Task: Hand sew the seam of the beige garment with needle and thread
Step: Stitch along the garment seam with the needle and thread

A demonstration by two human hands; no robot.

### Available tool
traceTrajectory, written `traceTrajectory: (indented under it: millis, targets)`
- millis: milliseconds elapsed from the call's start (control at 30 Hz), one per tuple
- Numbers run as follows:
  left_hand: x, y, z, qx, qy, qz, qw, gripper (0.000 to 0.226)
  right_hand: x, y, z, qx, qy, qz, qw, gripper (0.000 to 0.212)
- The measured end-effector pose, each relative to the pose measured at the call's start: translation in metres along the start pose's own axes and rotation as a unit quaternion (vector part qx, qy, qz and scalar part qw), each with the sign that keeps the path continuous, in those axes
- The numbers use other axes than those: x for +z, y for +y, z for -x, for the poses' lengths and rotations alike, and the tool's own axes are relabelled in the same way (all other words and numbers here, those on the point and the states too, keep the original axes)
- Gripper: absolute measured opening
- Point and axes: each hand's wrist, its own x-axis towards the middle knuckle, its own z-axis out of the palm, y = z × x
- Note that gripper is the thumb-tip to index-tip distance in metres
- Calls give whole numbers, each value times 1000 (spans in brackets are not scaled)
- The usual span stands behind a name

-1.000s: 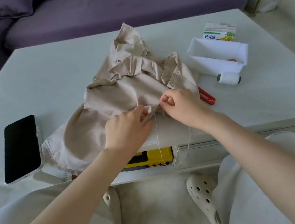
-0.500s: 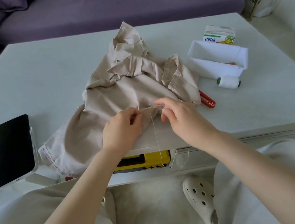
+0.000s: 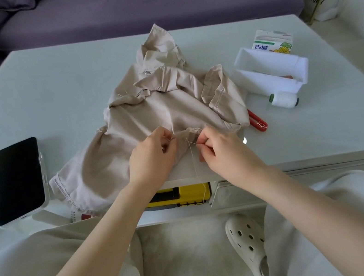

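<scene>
A crumpled beige garment [image 3: 158, 103] lies on the pale table [image 3: 46, 93], its stitched hem hanging over the near edge. My left hand [image 3: 153, 157] pinches a bunched fold of the seam [image 3: 187, 132] at the garment's near edge. Just to the right, my right hand [image 3: 222, 152] has its fingers curled and pinches a thin needle [image 3: 191, 141] close to the fold. A pale thread [image 3: 194, 164] hangs from the seam down past the table edge.
A black phone [image 3: 18, 179] leans on a white stand at the left. A red thread snip [image 3: 257, 121], a white thread spool [image 3: 283, 100], a white box [image 3: 272, 70] and a carton [image 3: 272, 41] lie at the right. A yellow item [image 3: 181, 196] sits under the tabletop. A purple sofa [image 3: 140, 4] stands behind.
My right hand drew back slightly from the fold and curled its fingers round the needle. My left hand shifted its pinch along the seam. The camera dipped slightly.
</scene>
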Motion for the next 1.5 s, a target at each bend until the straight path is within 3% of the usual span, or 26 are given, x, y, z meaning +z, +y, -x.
traceTrajectory:
  millis: [300,633,933,1100,1233,1500]
  targets:
    - [-1,3,8,39,11,-10,999,16,4,-3,1,-17,12,1,1000,5]
    - [4,11,27,98,36,5,995,9,7,-11,1,2,28,-47,999,12]
    - [6,9,28,63,60,63,994,12,6,-25,5,79,-18,-209,974,14]
    - [4,10,26,17,56,131,990,9,10,-21,8,48,-40,-185,981,2]
    - [5,10,26,8,57,149,987,9,11,-19,11,54,-46,-181,981,9]
    - [15,8,33,102,45,79,991,11,12,-17,10,91,16,-211,973,3]
